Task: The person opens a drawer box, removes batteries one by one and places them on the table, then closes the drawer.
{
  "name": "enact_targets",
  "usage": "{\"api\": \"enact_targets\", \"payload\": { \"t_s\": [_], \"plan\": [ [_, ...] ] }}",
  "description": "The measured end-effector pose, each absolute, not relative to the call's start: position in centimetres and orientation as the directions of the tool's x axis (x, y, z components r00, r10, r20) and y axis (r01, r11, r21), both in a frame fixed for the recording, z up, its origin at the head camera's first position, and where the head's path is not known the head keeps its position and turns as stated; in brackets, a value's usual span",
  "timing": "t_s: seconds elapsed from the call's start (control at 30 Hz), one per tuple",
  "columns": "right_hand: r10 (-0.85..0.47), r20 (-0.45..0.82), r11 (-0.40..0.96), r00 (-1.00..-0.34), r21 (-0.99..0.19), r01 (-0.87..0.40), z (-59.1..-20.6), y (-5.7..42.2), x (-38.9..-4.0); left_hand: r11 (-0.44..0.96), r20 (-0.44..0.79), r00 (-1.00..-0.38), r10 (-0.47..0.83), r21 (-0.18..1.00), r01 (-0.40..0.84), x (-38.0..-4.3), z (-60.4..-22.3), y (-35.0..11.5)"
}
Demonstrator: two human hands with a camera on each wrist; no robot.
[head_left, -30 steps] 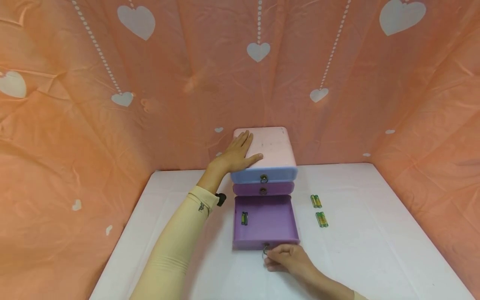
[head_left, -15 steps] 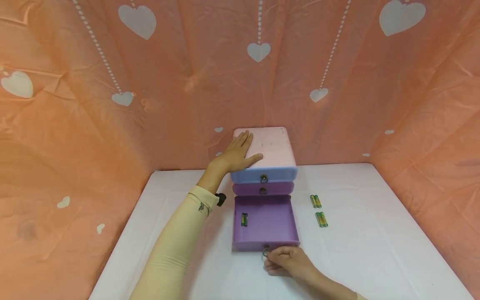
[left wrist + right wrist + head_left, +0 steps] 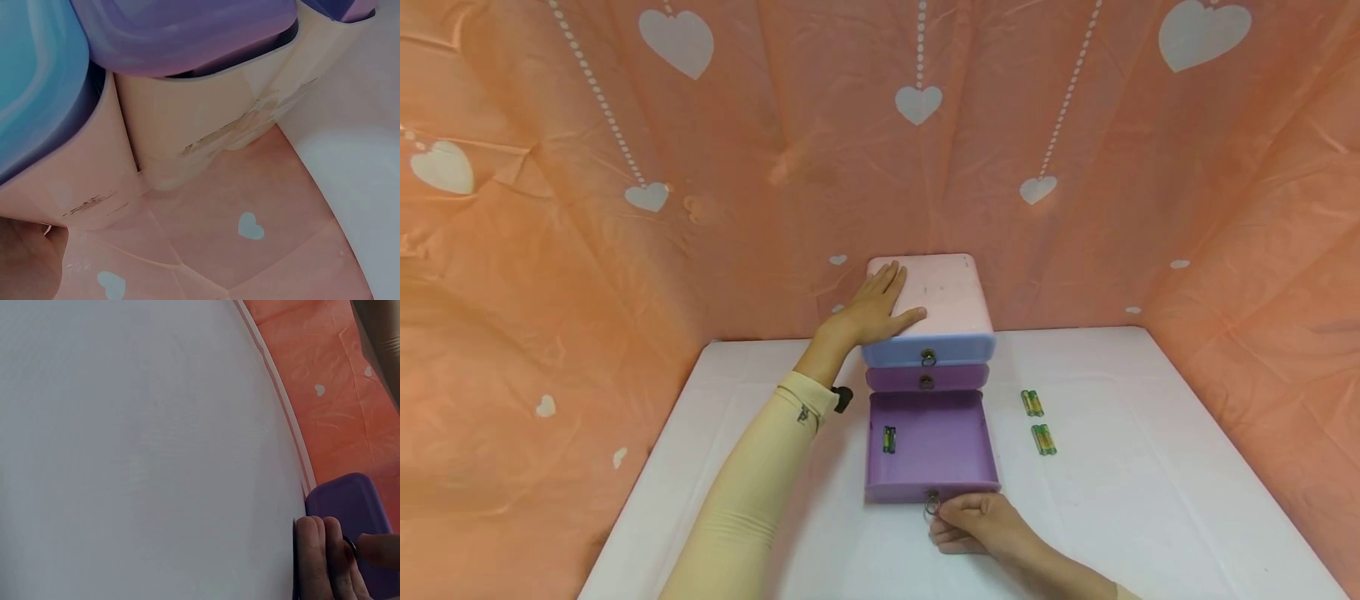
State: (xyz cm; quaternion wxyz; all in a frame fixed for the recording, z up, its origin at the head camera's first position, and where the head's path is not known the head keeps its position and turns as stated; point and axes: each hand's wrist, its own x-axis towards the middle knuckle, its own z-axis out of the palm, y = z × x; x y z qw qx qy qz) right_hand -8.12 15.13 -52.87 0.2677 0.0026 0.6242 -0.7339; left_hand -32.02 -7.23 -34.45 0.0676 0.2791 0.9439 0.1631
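Observation:
A small chest of drawers (image 3: 936,287) with a pink top stands at the back middle of the table. My left hand (image 3: 876,308) rests on its top with fingers straight and thumb spread. At the front, the lowest purple drawer (image 3: 932,442) is pulled far out, with two green batteries (image 3: 889,439) side by side near its left wall. My right hand (image 3: 981,525) pinches the metal ring pull (image 3: 932,502) on that drawer's front. In the right wrist view the ring sits between thumb and fingers. Above it are a purple middle drawer (image 3: 895,379) and a blue top drawer (image 3: 891,352).
Right of the chest, two pairs of green batteries lie on the white table (image 3: 1120,467), a rear pair (image 3: 1032,403) and a nearer pair (image 3: 1042,439). Orange cloth (image 3: 805,167) with white hearts hangs behind and along both sides, close behind the chest.
The lowest drawer has slid slightly toward me with my right hand, its batteries shifting with it. My left hand stays in place on the top.

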Motion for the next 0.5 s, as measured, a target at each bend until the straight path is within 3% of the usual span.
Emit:
{"api": "enact_targets", "payload": {
  "t_s": [0.5],
  "plan": [
    [-0.440,-0.308,-0.044,-0.843,-0.931,0.363,-52.58,15.85,-8.05,0.796,-0.040,-0.838,0.545,0.338,0.502,-32.12,-34.44,-7.17]
  ]
}}
